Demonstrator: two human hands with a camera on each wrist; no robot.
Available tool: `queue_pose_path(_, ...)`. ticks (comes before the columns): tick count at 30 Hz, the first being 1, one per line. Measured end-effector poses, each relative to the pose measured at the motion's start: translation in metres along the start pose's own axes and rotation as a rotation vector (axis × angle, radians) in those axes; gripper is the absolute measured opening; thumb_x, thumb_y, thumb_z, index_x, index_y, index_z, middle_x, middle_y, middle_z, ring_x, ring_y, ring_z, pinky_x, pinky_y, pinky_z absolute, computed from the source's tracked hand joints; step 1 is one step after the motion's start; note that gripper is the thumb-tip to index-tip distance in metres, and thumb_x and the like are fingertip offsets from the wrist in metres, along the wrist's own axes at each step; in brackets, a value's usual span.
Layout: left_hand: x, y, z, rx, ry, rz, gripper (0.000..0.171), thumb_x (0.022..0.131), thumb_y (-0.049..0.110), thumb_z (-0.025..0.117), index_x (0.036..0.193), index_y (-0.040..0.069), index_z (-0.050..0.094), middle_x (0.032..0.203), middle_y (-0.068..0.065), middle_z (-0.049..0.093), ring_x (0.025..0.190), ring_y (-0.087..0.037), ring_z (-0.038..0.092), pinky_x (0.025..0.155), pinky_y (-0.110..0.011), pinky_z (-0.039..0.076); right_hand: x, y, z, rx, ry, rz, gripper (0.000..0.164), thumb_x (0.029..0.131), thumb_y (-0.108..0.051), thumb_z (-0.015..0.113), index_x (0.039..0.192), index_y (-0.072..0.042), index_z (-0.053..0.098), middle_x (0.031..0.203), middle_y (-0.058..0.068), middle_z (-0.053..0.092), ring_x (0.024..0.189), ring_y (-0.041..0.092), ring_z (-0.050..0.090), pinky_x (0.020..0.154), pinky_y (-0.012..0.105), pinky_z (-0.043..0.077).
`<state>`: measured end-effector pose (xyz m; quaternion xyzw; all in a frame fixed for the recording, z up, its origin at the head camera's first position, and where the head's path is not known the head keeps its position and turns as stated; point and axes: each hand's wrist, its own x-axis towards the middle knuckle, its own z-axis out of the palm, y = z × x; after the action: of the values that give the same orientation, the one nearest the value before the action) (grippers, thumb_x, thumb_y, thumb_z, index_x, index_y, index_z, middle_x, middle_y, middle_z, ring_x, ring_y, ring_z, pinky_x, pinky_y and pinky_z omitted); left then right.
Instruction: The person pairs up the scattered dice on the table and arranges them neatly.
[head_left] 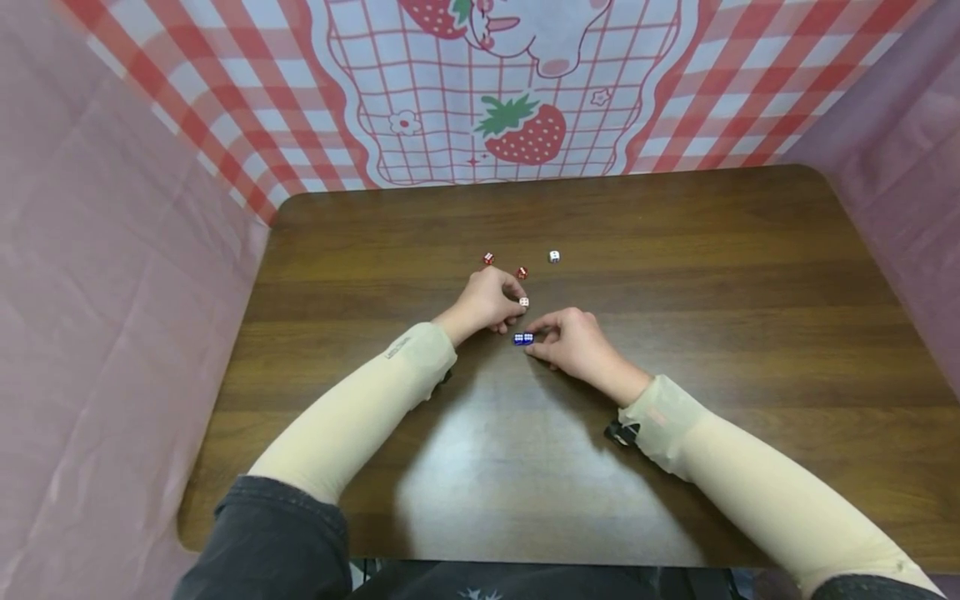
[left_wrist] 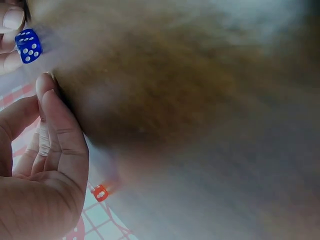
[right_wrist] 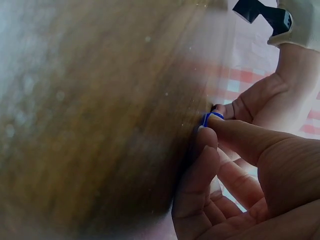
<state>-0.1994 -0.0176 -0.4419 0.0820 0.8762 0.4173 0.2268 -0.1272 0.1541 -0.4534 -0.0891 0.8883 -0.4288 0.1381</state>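
My left hand [head_left: 491, 298] pinches a white die [head_left: 523, 302] between thumb and index finger, just behind the blue dice. In the left wrist view the fingertips of the left hand [left_wrist: 57, 145] come together and the white die is hidden. Two blue dice [head_left: 519, 339] sit side by side on the table, six-dot faces up. From the right, my right hand [head_left: 576, 343] pinches the nearer one with thumb and index finger. A blue die [right_wrist: 206, 119] shows partly behind the fingertips in the right wrist view, with the left hand close beyond it.
Behind the left hand lie two red dice, one farther left [head_left: 489, 258] and one closer to the middle [head_left: 522, 272]. Another white die [head_left: 554, 257] rests to their right. A checked strawberry cloth [head_left: 420, 150] hangs at the back edge of the wooden table [head_left: 712, 275].
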Motion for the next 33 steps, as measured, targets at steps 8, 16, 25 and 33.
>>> queue_pose_path(8,-0.007,-0.004,-0.003,-0.01,-0.012,-0.004,0.009,0.091,0.006,0.078,0.099,0.004,0.074,0.069,-0.013,0.07,0.051,-0.022,0.067,0.049,-0.033,0.06,0.0,0.001,0.0,-0.005,0.005,0.008,0.024,0.086,-0.01,0.083,0.108,-0.003,0.077,0.064,0.001,0.069,0.048,0.016,0.063,0.045,0.029,0.052)
queue_pose_path(16,-0.014,-0.009,-0.005,-0.019,-0.022,-0.007,0.008,0.091,0.006,0.078,0.098,0.004,0.074,0.068,-0.013,0.069,0.052,-0.024,0.068,0.05,-0.034,0.06,0.0,0.0,0.001,-0.011,-0.005,0.012,0.025,0.086,-0.01,0.083,0.109,-0.003,0.076,0.064,0.001,0.069,0.049,0.017,0.063,0.045,0.03,0.052)
queue_pose_path(25,-0.022,-0.01,-0.005,0.006,-0.032,0.009,0.01,0.09,0.004,0.078,0.1,0.004,0.074,0.068,-0.012,0.069,0.053,-0.025,0.067,0.05,-0.034,0.06,0.001,0.0,0.001,-0.012,-0.009,0.02,0.026,0.086,-0.011,0.083,0.11,-0.003,0.076,0.064,0.001,0.069,0.048,0.016,0.062,0.045,0.03,0.052)
queue_pose_path(33,-0.024,-0.012,-0.004,0.023,-0.034,0.028,0.01,0.09,0.005,0.078,0.099,0.005,0.075,0.067,-0.01,0.069,0.054,-0.025,0.068,0.05,-0.033,0.059,0.001,-0.002,0.0,-0.022,-0.014,0.017,0.025,0.087,-0.011,0.082,0.11,-0.004,0.077,0.064,0.001,0.069,0.049,0.016,0.062,0.046,0.029,0.052)
